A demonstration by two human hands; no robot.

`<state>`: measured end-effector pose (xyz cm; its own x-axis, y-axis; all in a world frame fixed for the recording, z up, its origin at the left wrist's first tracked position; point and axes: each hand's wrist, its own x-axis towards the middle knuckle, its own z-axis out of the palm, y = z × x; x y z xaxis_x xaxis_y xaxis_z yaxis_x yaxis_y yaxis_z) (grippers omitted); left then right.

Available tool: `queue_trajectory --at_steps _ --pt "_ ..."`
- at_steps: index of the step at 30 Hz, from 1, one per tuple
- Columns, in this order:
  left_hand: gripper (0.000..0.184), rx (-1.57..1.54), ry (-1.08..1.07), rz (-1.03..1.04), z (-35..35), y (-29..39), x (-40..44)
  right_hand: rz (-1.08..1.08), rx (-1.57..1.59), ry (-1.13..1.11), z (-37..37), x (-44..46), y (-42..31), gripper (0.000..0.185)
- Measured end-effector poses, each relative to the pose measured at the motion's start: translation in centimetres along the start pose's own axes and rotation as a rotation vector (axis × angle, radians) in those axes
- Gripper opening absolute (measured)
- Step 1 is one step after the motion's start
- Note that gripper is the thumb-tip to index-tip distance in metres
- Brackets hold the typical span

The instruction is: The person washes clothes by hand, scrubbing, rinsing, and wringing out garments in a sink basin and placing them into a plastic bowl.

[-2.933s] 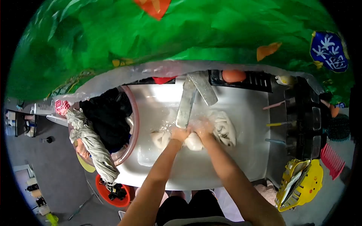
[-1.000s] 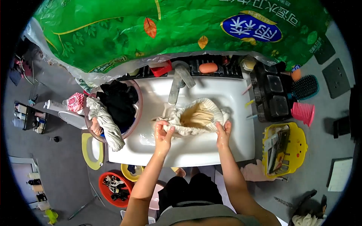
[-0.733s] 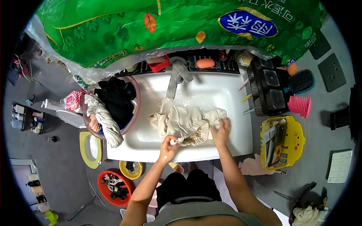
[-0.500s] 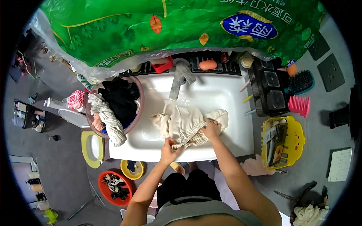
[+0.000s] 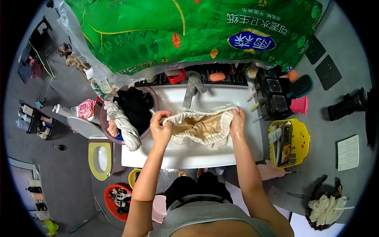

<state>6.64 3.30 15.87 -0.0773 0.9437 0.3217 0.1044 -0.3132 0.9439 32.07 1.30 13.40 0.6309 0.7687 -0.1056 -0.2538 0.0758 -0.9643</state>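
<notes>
Cream elastic-waist pants [image 5: 201, 128] are stretched wide over the white sink [image 5: 177, 161], their gathered waistband spread so the beige inside shows. My left hand [image 5: 160, 127] is closed around the left end of the waistband. At the opposite end, my right hand [image 5: 237, 123] grips the band with the fingers partly hidden behind the cloth. The lower part of the pants hangs down into the basin. Behind them stands the grey faucet [image 5: 190, 93], apart from the cloth.
A basin [image 5: 155, 94] heaped with dark and white clothes sits on the sink's left side. To the right are a black organizer [image 5: 272, 94] and a yellow basket [image 5: 302, 144]. A big green tissue pack [image 5: 158, 23] overhangs the back. A red tub [image 5: 108, 193] stands on the floor.
Both hands have risen from the sink and moved apart, lifting the pants' waistband and pulling it open. Before, the pants lay bunched in the basin. The view has shifted slightly.
</notes>
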Motion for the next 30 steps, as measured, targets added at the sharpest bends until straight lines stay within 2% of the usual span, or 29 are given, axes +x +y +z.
queue_trajectory --at_steps 1,2,3,4,5,6,7,8,10,11,12,14,16,17,18,19,20,21,23,24,26,27,30 --pt "0.025 0.011 -0.037 0.081 0.0 -1.2 -0.3 -0.002 0.008 0.049 0.1 -0.8 -0.1 0.022" --pt "0.025 0.023 -0.076 0.16 0.1 -2.8 -0.9 -0.064 -0.185 0.021 -0.6 -0.6 2.3 0.032" --pt "0.024 -0.047 -0.106 -0.101 0.7 -4.7 -2.4 -0.017 -0.346 -0.016 -0.9 -1.3 3.5 0.036" --pt "0.024 0.013 -0.098 -0.084 1.5 -7.5 -3.9 0.029 -0.505 -0.054 -1.0 -2.1 4.8 0.039" --pt "0.025 -0.048 -0.197 -0.171 2.0 -9.1 -5.3 0.129 -0.5 -0.127 -1.5 -2.5 7.1 0.041" --pt "0.03 -0.159 -0.25 -0.331 2.7 -10.7 -6.7 0.233 -0.496 -0.2 -2.3 -3.0 10.2 0.043" --pt "0.037 -0.248 -0.384 -0.593 3.0 -11.9 -8.1 0.264 -0.458 -0.154 -3.0 -3.7 14.4 0.037" --pt "0.044 -0.26 -0.482 -0.899 3.0 -8.6 -8.3 0.292 -0.422 -0.11 -3.1 -4.2 17.1 0.03" --pt "0.053 -0.546 -0.275 -1.085 4.0 -7.0 -9.2 0.225 -0.305 -0.256 -0.9 -7.5 12.2 0.027" --pt "0.054 -0.773 -0.307 -1.248 4.0 -10.8 -9.3 0.139 -0.425 -0.316 -1.1 -7.8 13.2 0.023" --pt "0.053 -0.787 -0.319 -1.261 4.1 -11.0 -9.0 0.081 -0.467 -0.489 -1.5 -8.1 14.3 0.023" --pt "0.05 -0.819 -0.345 -1.281 4.6 -11.1 -7.8 0.062 -0.44 -0.814 -0.7 -10.3 10.5 0.021" --pt "0.028 -0.604 -0.369 -1.355 4.2 -11.8 -6.7 0.189 -0.444 -0.956 -0.9 -10.3 9.5 0.024" --pt "0.026 -0.55 -0.292 -1.292 4.1 -11.9 -6.4 0.116 -0.474 -0.864 -1.5 -10.0 10.3 0.023" --pt "0.024 -0.496 -0.216 -1.229 4.0 -11.1 -5.7 0.179 -0.323 -0.734 -2.2 -9.0 10.9 0.026" --pt "0.026 -0.591 -0.232 -1.166 3.7 -11.0 -4.7 0.245 -0.172 -0.602 -3.3 -8.0 11.6 0.031" --pt "0.035 -0.528 -0.208 -1.045 3.3 -10.9 -3.9 0.313 -0.022 -0.466 -4.5 -7.3 12.4 0.035" --pt "0.033 -0.384 -0.203 -0.845 2.6 -5.8 -2.0 0.233 -0.192 -0.44 -5.8 -6.2 13.7 0.044" --pt "0.024 -0.29 -0.244 -0.636 1.4 -1.3 -0.1 0.058 -0.523 -0.386 -7.4 -4.2 15.9 0.063" --pt "0.025 -0.246 -0.276 -0.473 0.8 0.8 0.4 -0.03 -0.65 -0.438 -7.1 -3.9 16.0 0.074" --pt "0.025 -0.086 -0.375 -0.274 -0.7 5.2 1.6 -0.213 -0.902 -0.542 -6.0 -3.5 16.1 0.097" --pt "0.026 -0.123 -0.373 -0.191 -1.4 6.9 2.1 -0.182 -0.926 -0.627 -4.8 -2.8 16.3 0.108" --pt "0.029 -0.14 -0.39 -0.015 -3.9 12.1 3.1 -0.41 -0.975 -0.677 -0.1 -2.5 14.5 0.1"
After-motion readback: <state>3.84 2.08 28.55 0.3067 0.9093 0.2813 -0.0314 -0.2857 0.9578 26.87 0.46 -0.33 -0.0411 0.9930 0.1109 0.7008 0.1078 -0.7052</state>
